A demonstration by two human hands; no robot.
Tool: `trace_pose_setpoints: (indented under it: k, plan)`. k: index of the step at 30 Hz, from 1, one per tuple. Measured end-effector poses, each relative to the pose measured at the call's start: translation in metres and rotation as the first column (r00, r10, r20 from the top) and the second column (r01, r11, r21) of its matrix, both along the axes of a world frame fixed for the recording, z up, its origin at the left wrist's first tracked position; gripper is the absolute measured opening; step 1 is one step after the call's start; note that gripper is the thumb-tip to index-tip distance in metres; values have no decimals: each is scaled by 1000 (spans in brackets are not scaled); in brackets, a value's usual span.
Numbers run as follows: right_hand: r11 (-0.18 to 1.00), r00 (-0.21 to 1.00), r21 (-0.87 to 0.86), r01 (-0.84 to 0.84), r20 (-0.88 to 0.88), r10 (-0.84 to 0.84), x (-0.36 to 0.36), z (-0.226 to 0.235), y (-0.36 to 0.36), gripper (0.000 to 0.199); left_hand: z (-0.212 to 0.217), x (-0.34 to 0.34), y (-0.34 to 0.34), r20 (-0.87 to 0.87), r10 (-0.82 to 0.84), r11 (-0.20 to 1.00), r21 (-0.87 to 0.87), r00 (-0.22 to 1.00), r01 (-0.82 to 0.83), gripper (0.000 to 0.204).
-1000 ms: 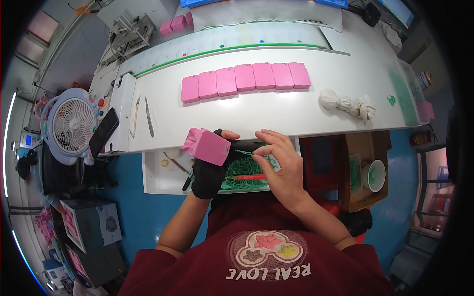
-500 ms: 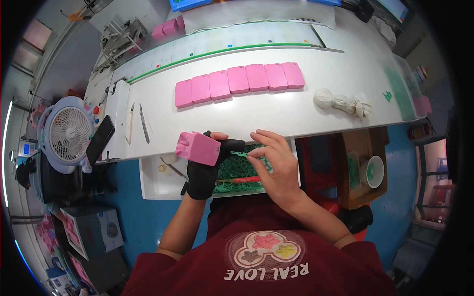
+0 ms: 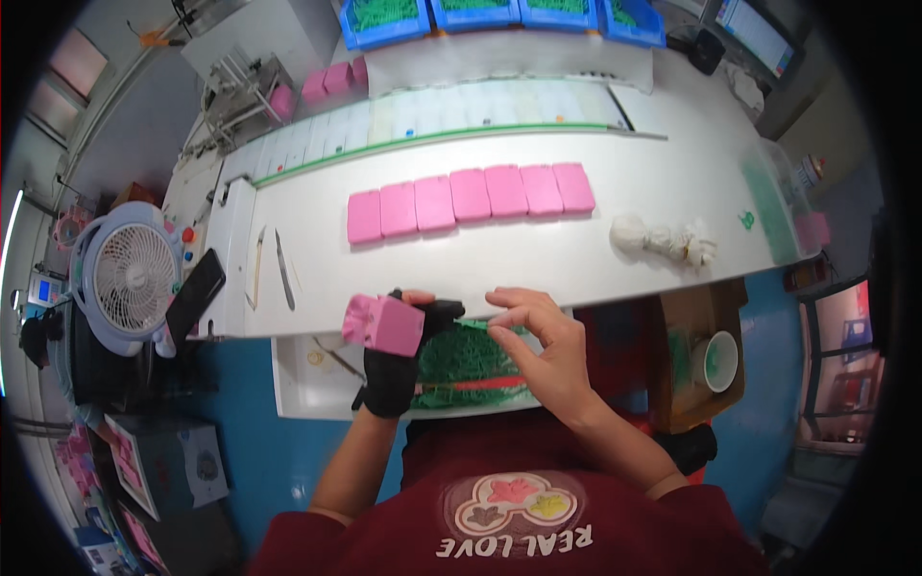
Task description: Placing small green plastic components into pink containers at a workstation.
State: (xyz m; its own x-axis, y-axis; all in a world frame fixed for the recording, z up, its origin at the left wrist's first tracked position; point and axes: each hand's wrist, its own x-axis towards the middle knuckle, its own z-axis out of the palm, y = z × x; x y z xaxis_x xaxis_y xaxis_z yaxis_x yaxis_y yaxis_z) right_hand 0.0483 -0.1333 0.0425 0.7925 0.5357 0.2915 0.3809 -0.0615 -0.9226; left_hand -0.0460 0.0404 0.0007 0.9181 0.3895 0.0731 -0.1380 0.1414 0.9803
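Note:
My left hand (image 3: 390, 384), in a black glove with some fingertips bare, is closed around a pink mould-like block (image 3: 397, 328). The block's left end looks notched and flexed. To its right, thumb and forefinger of my bare right hand (image 3: 549, 357) are pinched on a small thin green piece (image 3: 473, 324), which lies close to the black glove's fingers. Its exact shape is too small to make out. Under both hands, a white drawer (image 3: 296, 389) holds many loose green pieces (image 3: 461, 357) and a red stick-like tool (image 3: 487, 384).
On the white table (image 3: 317, 211) lie a row of pink blocks (image 3: 471, 197), a scalpel (image 3: 285, 272) and a white cloth bundle (image 3: 663, 240). A fan (image 3: 139, 269) and a phone (image 3: 195, 293) stand left. Blue bins (image 3: 471, 19) line the back; a white cup (image 3: 715, 361) sits lower right.
The view has tilted up, bringing the blue bins into sight and shifting the table lower. My right hand keeps its pinch beside the block, which my left hand still holds, turned slightly.

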Motion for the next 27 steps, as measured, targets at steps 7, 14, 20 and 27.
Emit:
trace_pose_setpoints:
  k: [7, 14, 20, 27]
  plan:
    - [964, 879, 193, 181, 408, -247, 111, 67, 36, 10, 0, 11, -1, 10, 34, 980, -198, 999, -31, 1]
    - [895, 486, 261, 362, 766, -420, 275, 104, 125, 7, 4, 20, 2, -26, -27, 980, -199, 999, 21, 20]
    - [778, 223, 256, 574, 865, -450, 382, 109, 196, 5, 5, 22, 15, -82, -76, 973, -226, 994, 56, 30]
    - [638, 479, -265, 723, 858, -187, 400, 119, 212, 22, -8, 21, 17, -86, -119, 943, -320, 989, 86, 36]
